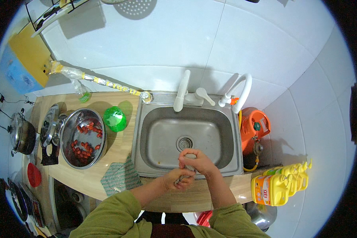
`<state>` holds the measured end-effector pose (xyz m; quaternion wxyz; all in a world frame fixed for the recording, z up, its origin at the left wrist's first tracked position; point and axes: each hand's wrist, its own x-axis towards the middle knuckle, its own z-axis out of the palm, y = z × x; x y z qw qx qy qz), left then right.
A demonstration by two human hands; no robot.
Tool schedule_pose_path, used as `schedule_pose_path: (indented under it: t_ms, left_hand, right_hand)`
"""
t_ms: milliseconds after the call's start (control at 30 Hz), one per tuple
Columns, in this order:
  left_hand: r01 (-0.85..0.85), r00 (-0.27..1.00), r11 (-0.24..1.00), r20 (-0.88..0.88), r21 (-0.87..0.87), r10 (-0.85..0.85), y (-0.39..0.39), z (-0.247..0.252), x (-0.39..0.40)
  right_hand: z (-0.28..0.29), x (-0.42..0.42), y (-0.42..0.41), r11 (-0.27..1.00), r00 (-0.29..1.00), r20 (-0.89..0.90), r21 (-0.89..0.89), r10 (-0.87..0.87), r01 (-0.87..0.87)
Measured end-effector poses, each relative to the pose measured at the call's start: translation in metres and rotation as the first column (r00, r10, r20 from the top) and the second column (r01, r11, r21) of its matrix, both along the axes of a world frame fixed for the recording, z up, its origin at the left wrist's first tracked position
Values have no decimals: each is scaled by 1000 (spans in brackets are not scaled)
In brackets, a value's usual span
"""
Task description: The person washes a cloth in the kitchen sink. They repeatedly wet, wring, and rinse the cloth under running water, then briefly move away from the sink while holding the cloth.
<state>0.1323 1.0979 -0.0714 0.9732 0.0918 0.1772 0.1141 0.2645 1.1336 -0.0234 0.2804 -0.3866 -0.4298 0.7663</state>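
Observation:
Over the front rim of the stainless steel sink (166, 128), both hands are closed around a bunched greyish cloth (191, 156). My right hand (198, 163) grips its upper end, nearer the drain strainer (185, 143). Just below and to the left, my left hand (178, 178) clenches the lower end, close to the counter's front edge. The hands touch each other, and most of the cloth is hidden inside the fingers. Behind them stand a white faucet (183, 92) and its lever (204, 95).
A steel basin (83, 138) of red fruit, a green plastic container (115, 119) and a green-striped cloth (120, 175) are on the left counter (122, 148). A curved white spout (246, 89), an orange gas cylinder (251, 122) and yellow detergent jugs (270, 190) stand right.

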Motion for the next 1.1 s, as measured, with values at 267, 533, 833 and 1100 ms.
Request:
schedule_pose_path:
  t_ms: [267, 533, 833, 1100]
  left_hand:
    - [162, 679, 861, -688, 482, 257, 11, -17, 11]
    - [731, 348, 28, -408, 682, 844, 4, -118, 0]
    - [656, 210, 275, -521, 703, 827, -56, 9, -33]
    - [431, 328, 184, -343, 884, 880, -226, -8, -134]
  right_hand:
    - [-72, -30, -1, 870, 779, 460, 445, -426, 213]
    - [-80, -58, -8, 767, 520, 579, 575, -628, 285]
    - [-46, -42, -16, 639, 426, 501, 710, -753, 297]
    - [-2, -117, -147, 885, 861, 283, 333, -423, 326]
